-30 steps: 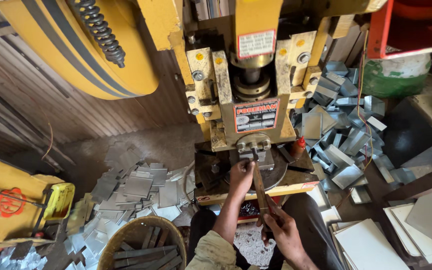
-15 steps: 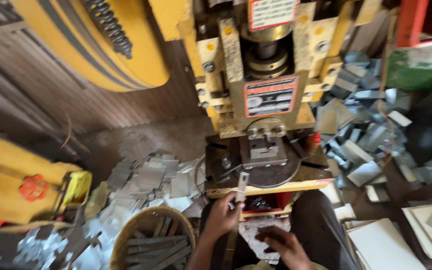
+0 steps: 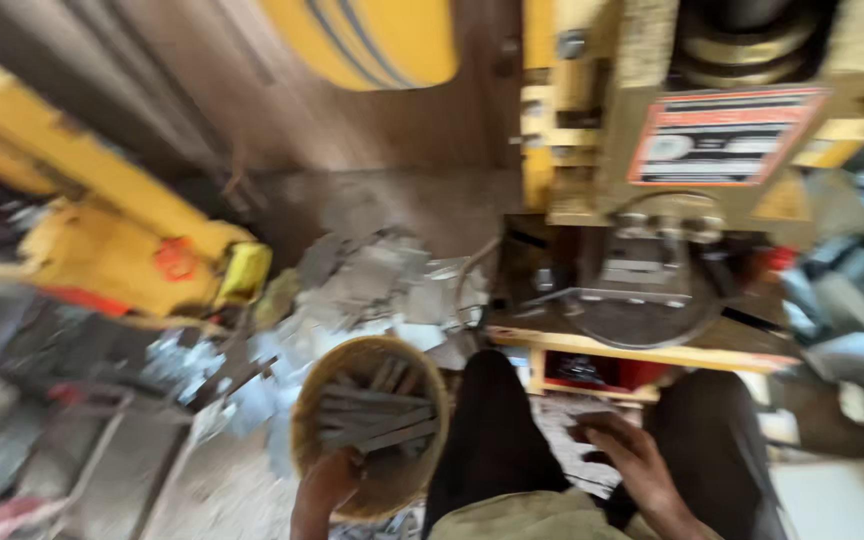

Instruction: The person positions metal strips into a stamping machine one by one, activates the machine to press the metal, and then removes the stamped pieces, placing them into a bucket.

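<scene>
The picture is badly blurred by motion. My left hand (image 3: 327, 482) is low at the near rim of a round woven basket (image 3: 302, 415) that holds several flat metal strips (image 3: 372, 420). My right hand (image 3: 632, 462) lies between my knees, over small grey metal pieces on the floor below the press bed; what it grips cannot be made out. The press die (image 3: 642, 285) sits above and beyond both hands on a round plate, with nothing of mine touching it.
The yellow press body (image 3: 722, 135) towers at upper right, with a yellow flywheel guard (image 3: 372, 35) to its left. A heap of grey sheet offcuts (image 3: 362, 280) lies beyond the basket. A yellow machine part (image 3: 122, 250) stands left. More metal blanks (image 3: 852, 350) sit right.
My left hand has come back from the die and dropped left to the basket rim. My right hand has lowered between my knees. The view has swung down and left.
</scene>
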